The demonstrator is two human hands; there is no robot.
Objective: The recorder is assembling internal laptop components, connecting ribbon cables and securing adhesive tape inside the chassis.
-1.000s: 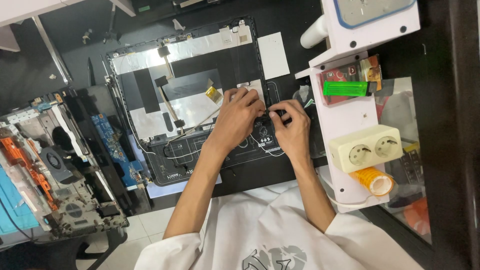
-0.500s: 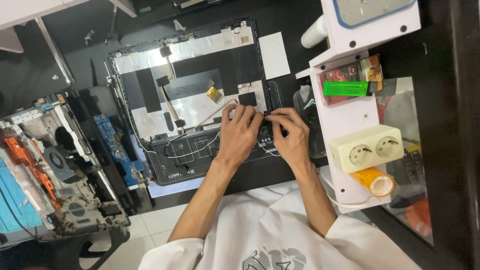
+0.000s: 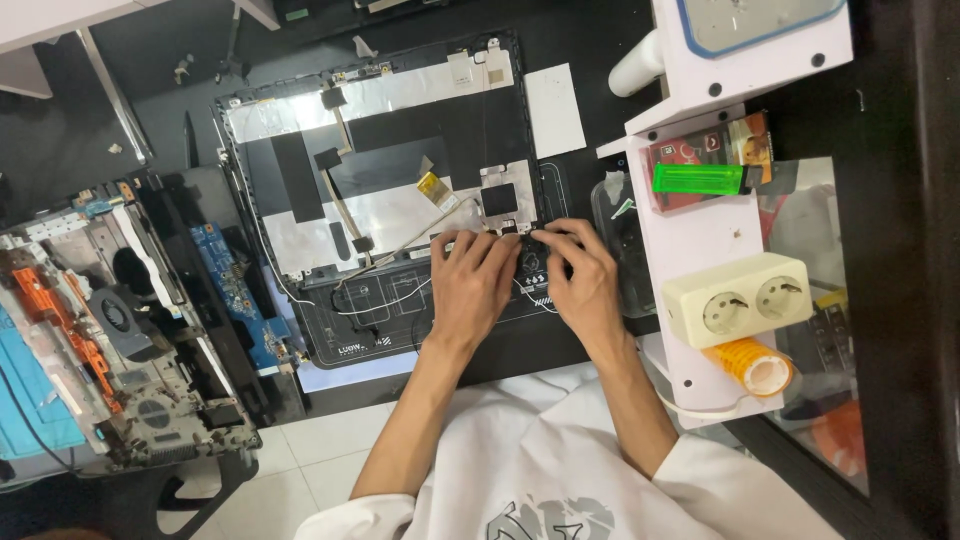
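While both forearms reach forward from a white shirt [image 3: 540, 470], the left hand [image 3: 472, 282] and right hand [image 3: 582, 280] lie side by side, palms down, on the near edge of an opened laptop lid panel [image 3: 380, 170]. Left hand: fingers curled, tips pressed at a small black part [image 3: 499, 199] on a silver plate just beyond them; whether anything is pinched cannot be told. Right hand: fingers bent and bunched at the same spot, thumb side toward the left hand, the two nearly touching; no held item can be made out. Thin white wires [image 3: 385, 300] run across the panel to the left of the left hand. The panel rests on a black table [image 3: 600, 30] and extends away from the hands, lined with silver foil and black tape.

Right of the right hand stands a white board [image 3: 700, 240] carrying a cream double socket [image 3: 738, 298], an orange roll [image 3: 752, 366] nearer, and a green lighter [image 3: 700, 178] farther. Well to the left of the left hand lies a stripped laptop chassis [image 3: 120, 340] with a fan and a blue circuit board [image 3: 232, 290].
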